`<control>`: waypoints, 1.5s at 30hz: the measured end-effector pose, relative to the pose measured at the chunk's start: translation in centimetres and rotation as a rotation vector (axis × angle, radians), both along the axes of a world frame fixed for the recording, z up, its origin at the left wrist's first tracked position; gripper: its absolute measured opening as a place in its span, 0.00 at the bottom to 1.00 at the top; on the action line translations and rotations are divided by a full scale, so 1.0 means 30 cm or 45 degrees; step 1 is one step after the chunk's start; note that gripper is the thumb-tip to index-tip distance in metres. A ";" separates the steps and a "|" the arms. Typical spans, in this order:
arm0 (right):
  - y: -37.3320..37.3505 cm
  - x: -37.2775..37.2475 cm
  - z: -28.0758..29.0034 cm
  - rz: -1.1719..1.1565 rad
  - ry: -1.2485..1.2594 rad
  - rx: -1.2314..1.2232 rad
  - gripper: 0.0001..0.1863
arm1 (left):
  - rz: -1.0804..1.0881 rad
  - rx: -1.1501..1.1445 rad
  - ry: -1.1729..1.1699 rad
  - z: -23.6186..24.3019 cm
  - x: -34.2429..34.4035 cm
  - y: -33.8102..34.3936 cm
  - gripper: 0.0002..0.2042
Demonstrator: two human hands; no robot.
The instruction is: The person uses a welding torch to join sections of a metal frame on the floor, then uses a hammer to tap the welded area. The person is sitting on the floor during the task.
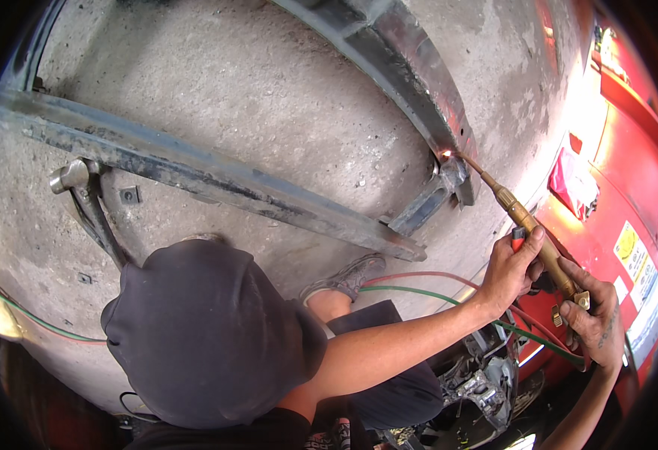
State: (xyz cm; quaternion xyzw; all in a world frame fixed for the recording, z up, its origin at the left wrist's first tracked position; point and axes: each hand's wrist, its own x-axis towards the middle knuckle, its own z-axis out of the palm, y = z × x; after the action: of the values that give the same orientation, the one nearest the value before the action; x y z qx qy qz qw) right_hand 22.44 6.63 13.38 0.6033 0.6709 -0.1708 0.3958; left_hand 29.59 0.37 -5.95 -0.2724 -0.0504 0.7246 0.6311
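My left hand (507,271) is closed around the brass body of a gas torch (522,217), with a small red and dark piece (518,238), perhaps a lighter, gripped in its fingers. My right hand (594,319) grips the torch's rear end by the valve knobs. The thin torch nozzle points up and left, its tip almost touching a curved dark steel channel (419,97). A small bright orange glow (447,154) shows there, beside a joint with a short bracket (423,206). Fingers behind the torch are partly hidden.
A long steel bar (194,165) crosses the concrete floor. A hammer (74,176) and small square metal pieces (130,195) lie at left. Red and green hoses (434,294) run beneath my left arm. A red panel (606,195) stands at right, machine parts (486,386) below.
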 end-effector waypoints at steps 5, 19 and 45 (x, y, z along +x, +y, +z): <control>-0.001 -0.003 -0.004 -0.024 0.018 -0.007 0.38 | 0.008 -0.007 0.007 -0.003 0.004 0.000 0.23; -0.047 -0.051 -0.045 0.429 -0.067 0.026 0.35 | 0.029 0.020 -0.091 -0.012 0.007 -0.007 0.24; -0.046 -0.057 -0.030 0.168 -0.042 0.038 0.35 | -0.010 0.014 -0.042 -0.003 -0.010 -0.009 0.26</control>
State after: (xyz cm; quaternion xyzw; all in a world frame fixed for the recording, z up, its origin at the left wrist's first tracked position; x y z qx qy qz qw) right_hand 20.72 5.25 12.49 0.5664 0.7051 -0.1244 0.4082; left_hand 29.30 0.10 -6.03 -0.2811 -0.0636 0.7173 0.6344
